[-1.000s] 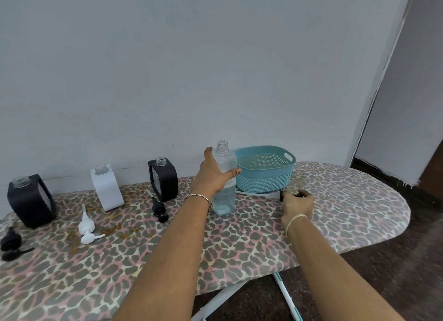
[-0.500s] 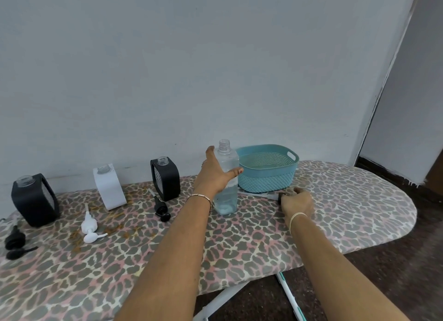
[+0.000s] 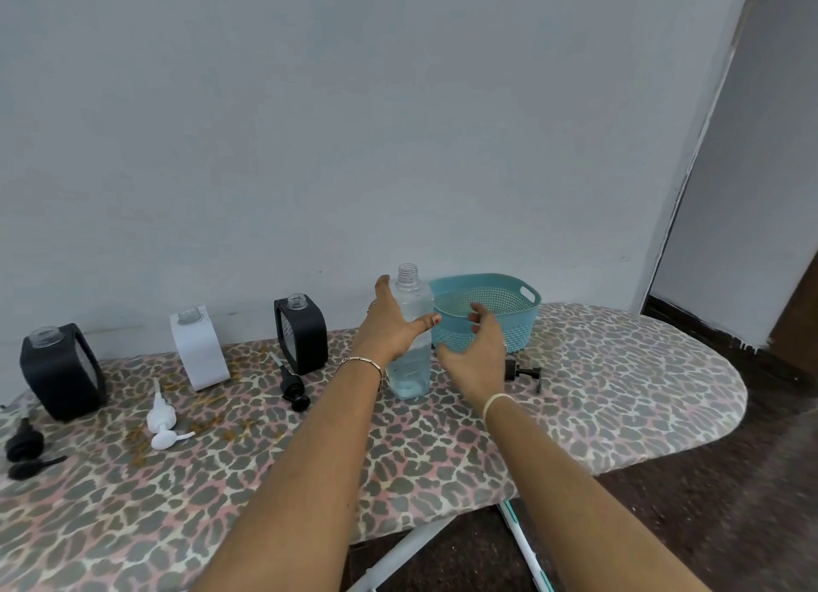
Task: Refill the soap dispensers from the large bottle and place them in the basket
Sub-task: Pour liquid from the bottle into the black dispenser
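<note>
Clear plastic and uncapped, the large bottle (image 3: pixel 414 326) stands upright on the leopard-print ironing board (image 3: pixel 619 392), with a little pale liquid at its bottom. The left hand (image 3: pixel 389 326) grips it, the thumb laid across the near face and the other fingers curled round the far side. Just right of that thumb the right hand (image 3: pixel 476 352) hovers with its fingers spread and loosely bent, holding nothing. Whether a fingertip grazes the bottle I cannot tell. Behind those spread fingers sits the teal basket (image 3: pixel 529 312), and right of that wrist a black pump head (image 3: pixel 522 372) lies on its side. Left of the gripping fingers stand three open dispensers: the near black dispenser (image 3: pixel 303 335), the white dispenser (image 3: pixel 199 352) and the far black dispenser (image 3: pixel 62 372). In front of them lie a second black pump (image 3: pixel 292 385), a white pump (image 3: pixel 161 421) and a third black pump (image 3: pixel 24 447).
</note>
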`<state>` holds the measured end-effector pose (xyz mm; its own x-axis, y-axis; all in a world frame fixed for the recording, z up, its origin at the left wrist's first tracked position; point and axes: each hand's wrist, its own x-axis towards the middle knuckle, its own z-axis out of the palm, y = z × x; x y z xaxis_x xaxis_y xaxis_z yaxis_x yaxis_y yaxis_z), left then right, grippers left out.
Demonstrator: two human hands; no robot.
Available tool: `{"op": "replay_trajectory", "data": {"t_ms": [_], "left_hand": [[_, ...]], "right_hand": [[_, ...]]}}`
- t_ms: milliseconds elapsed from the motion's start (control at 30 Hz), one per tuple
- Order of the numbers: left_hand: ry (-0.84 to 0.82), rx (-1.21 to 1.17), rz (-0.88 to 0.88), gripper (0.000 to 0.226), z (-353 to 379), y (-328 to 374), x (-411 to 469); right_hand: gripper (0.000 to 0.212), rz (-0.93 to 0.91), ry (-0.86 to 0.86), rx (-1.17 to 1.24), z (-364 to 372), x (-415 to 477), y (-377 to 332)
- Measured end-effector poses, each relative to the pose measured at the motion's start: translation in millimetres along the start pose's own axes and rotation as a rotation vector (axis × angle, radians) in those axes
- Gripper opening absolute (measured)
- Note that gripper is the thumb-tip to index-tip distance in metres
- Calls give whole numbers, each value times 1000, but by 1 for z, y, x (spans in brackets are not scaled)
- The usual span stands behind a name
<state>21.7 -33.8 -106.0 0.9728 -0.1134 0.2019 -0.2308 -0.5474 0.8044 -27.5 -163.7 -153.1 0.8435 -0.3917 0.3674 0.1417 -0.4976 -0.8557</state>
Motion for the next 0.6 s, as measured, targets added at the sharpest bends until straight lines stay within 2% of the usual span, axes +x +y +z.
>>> {"op": "replay_trajectory", "data": {"t_ms": [133,200,333,467,533,600], "left_hand": [[51,10,-18,125,0,2,-12],[128,-39,9,123,-1,-2,-25],[332,-92,25,96,-13,-17,-47],[571,0,31,68,-38,-41,-50],[642,67,-24,62,-50,-53,-45],[642,109,-94,64,-60,-64,-38]], "right_hand": [[93,-37,-135,47,18,-8,-15],[98,-35,-147,66,25,-9,-19],[105,-6,-108,108,38,-10,-26],[94,24,-42,118,53,-11,-33],[87,66,-4,162,60,-11,-36],[86,106,35,192,65,-11,-38]]}}
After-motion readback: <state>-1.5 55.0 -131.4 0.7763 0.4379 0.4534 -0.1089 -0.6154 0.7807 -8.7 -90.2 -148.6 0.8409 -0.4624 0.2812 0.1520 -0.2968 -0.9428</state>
